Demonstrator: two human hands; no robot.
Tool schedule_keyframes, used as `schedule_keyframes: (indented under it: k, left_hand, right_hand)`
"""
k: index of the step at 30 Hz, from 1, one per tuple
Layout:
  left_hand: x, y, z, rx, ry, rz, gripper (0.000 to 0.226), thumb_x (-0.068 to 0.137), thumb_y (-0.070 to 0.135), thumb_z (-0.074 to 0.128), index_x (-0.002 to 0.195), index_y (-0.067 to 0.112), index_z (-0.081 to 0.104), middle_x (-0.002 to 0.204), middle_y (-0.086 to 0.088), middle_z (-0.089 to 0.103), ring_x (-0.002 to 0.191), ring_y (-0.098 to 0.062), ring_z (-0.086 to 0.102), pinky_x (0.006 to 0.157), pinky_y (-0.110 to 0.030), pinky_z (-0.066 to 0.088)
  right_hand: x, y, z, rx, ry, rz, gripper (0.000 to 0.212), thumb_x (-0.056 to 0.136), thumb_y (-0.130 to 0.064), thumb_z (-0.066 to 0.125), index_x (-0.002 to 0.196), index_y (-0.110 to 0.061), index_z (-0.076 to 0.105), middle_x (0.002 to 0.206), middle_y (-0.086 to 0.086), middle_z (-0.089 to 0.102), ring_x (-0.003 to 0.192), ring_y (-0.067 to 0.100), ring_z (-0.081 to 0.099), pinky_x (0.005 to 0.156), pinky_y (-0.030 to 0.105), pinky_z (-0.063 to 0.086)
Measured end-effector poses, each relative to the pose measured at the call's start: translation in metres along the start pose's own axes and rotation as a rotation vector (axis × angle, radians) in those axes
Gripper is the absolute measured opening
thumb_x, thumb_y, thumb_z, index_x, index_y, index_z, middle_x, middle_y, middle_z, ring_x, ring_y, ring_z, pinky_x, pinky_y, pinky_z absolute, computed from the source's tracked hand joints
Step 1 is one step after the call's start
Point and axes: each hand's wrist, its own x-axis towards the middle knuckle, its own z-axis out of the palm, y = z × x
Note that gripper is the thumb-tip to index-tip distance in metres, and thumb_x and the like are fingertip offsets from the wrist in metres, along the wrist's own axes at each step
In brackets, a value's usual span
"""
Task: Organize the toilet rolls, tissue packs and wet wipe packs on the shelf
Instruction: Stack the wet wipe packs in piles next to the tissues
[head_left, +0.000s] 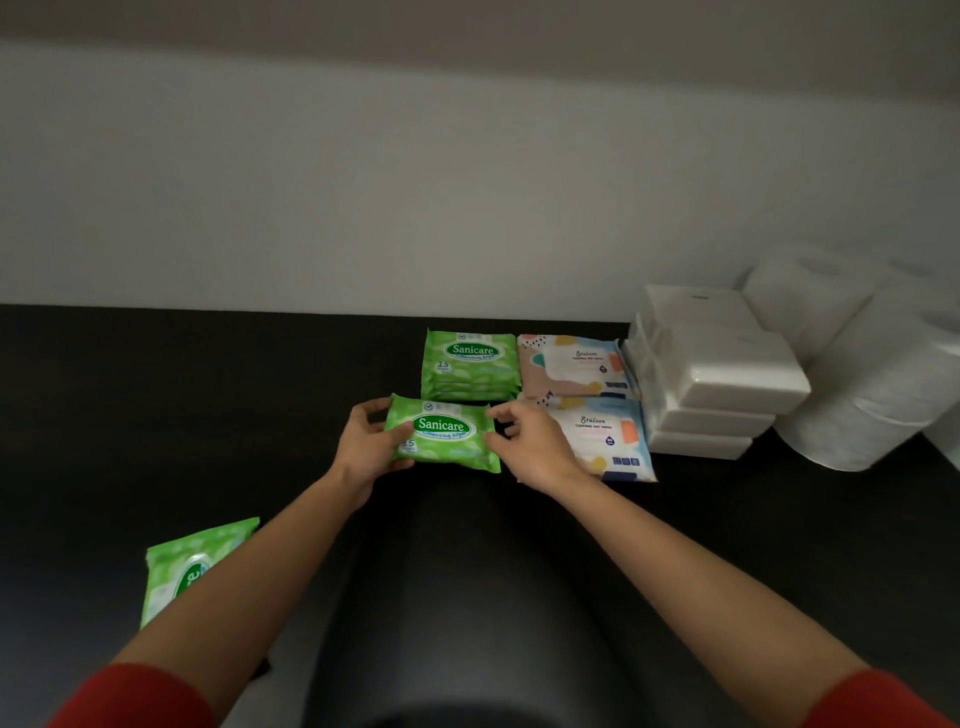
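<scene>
On the dark shelf (156, 415), a stack of green Sanicare packs (470, 364) sits at 12 o'clock from the held pack, 2 patterned wipe packs (587, 405) at 2 o'clock, then white tissue packs (711, 374) and toilet rolls (872, 364) at 3. A loose green pack (192, 566) lies at 7 o'clock. The left hand (363, 447) has its fingers clamped on the green wipe pack (441, 434); the right hand (530, 441) touches its right edge, fingers slightly apart. The pack's long axis runs 9 to 3, label up.
</scene>
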Motion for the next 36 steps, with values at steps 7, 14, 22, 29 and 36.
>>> schedule_keyframes:
  k: [7, 14, 22, 29, 36]
  left_hand:
    - [0.014, -0.003, 0.012, 0.086, -0.036, 0.002, 0.052, 0.088, 0.008, 0.064, 0.134, 0.013, 0.039, 0.119, -0.012, 0.058, 0.09, -0.022, 0.068, 0.059, -0.029, 0.06]
    - [0.022, -0.003, 0.013, 0.46, -0.038, 0.13, 0.05, 0.084, 0.02, 0.071, 0.129, 0.014, 0.05, 0.115, -0.008, 0.06, 0.09, -0.017, 0.066, 0.068, -0.029, 0.059]
    - [0.023, 0.001, 0.01, 0.743, -0.028, 0.261, 0.054, 0.081, 0.028, 0.075, 0.13, 0.016, 0.058, 0.125, -0.006, 0.062, 0.106, -0.015, 0.061, 0.079, -0.021, 0.049]
    - [0.021, 0.001, 0.015, 0.764, -0.005, 0.295, 0.058, 0.08, 0.027, 0.076, 0.132, 0.01, 0.056, 0.129, -0.008, 0.061, 0.117, -0.019, 0.057, 0.092, -0.025, 0.045]
    - [0.023, 0.004, 0.016, 0.779, 0.011, 0.299, 0.055, 0.081, 0.025, 0.075, 0.13, 0.009, 0.057, 0.127, -0.008, 0.063, 0.115, -0.019, 0.059, 0.094, -0.028, 0.047]
  right_hand:
    - [0.002, 0.0, 0.018, -0.337, -0.159, -0.166, 0.049, 0.092, -0.026, 0.055, 0.139, -0.019, 0.045, 0.138, 0.0, 0.043, 0.127, 0.019, 0.042, 0.107, 0.036, 0.036]
    - [0.006, 0.008, 0.028, -0.484, -0.248, -0.118, 0.06, 0.091, -0.032, 0.055, 0.146, -0.017, 0.034, 0.151, 0.003, 0.027, 0.139, 0.023, 0.028, 0.113, 0.042, 0.031]
    - [0.008, 0.009, 0.027, -0.556, -0.242, -0.111, 0.063, 0.09, -0.03, 0.055, 0.147, -0.014, 0.032, 0.153, 0.008, 0.025, 0.142, 0.024, 0.022, 0.115, 0.04, 0.028]
    - [0.011, 0.006, 0.027, -0.658, -0.202, -0.166, 0.06, 0.085, 0.007, 0.051, 0.142, -0.008, 0.039, 0.144, 0.014, 0.037, 0.133, 0.029, 0.035, 0.11, 0.04, 0.034]
    - [0.014, 0.005, 0.028, -0.692, -0.145, -0.197, 0.057, 0.082, 0.011, 0.051, 0.135, -0.007, 0.045, 0.134, 0.013, 0.045, 0.126, 0.029, 0.042, 0.102, 0.04, 0.042]
